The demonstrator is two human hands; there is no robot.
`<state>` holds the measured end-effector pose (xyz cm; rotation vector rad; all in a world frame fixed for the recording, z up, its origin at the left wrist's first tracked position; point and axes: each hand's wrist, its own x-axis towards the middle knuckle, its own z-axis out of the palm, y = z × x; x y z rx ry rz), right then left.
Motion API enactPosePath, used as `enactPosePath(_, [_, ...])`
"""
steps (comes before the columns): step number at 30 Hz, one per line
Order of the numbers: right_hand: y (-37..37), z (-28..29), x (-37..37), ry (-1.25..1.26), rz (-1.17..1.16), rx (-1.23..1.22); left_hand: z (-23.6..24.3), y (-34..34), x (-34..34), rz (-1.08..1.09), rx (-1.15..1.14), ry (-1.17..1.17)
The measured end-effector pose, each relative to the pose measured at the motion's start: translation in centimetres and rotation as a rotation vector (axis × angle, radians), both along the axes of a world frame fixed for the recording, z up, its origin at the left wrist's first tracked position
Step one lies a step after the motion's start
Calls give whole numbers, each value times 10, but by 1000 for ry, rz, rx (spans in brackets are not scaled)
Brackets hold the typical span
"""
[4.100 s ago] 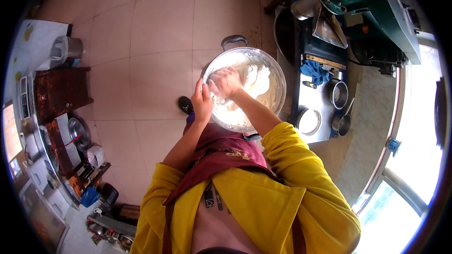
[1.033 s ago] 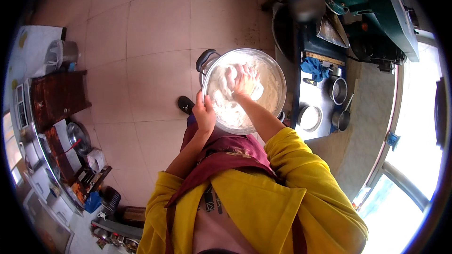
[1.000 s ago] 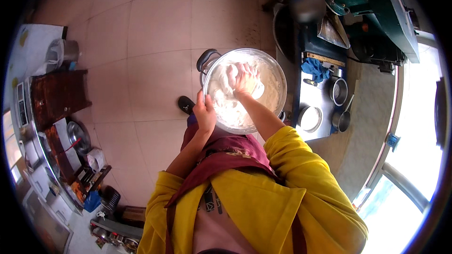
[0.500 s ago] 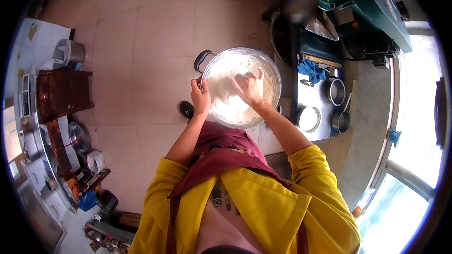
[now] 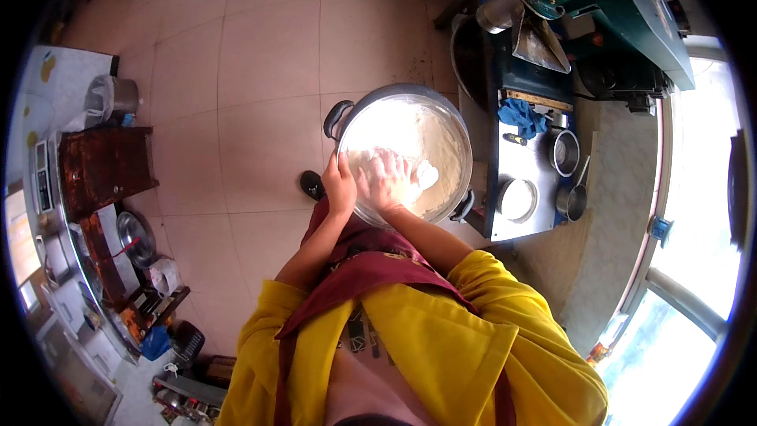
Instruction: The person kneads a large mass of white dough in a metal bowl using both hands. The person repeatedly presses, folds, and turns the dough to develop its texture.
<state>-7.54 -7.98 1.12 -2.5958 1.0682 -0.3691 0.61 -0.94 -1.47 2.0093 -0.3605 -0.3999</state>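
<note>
In front of me a wide round metal bowl (image 5: 467,130) sits in a dark pot with two black handles (image 5: 337,117). White flour (image 5: 434,138) fills its bottom, washed out by glare on the left. My left hand (image 5: 340,183) grips the bowl's left rim, thumb over the edge, fingers mostly hidden outside. Inside the bowl my right hand (image 5: 385,181) lies palm down on the flour with fingers spread, dusted white. A small white lump (image 5: 426,174) is beside its fingers; whether it is dough or flour I cannot tell.
At right a metal-topped table (image 5: 509,177) carries a round white-filled pan (image 5: 518,200), a steel pot (image 5: 564,153), a small saucepan (image 5: 572,203) and a blue cloth (image 5: 521,117). A green machine (image 5: 552,0) stands beyond it. Leftward are a brown wooden cabinet (image 5: 106,159) and a metal lid (image 5: 136,237).
My right hand has moved left and nearer to me within the bowl, from raised, curled fingers to spread ones on the flour. My left hand stays at the rim, slightly lower.
</note>
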Motion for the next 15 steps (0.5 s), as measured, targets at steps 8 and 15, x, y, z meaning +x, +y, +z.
enactPosePath(8, [-60,-31,46,10,39,24,5,-4,20,-100,5,-144])
enactPosePath(15, [-93,-36,65,-52,146,32,13,-5,20,-124,64,-82])
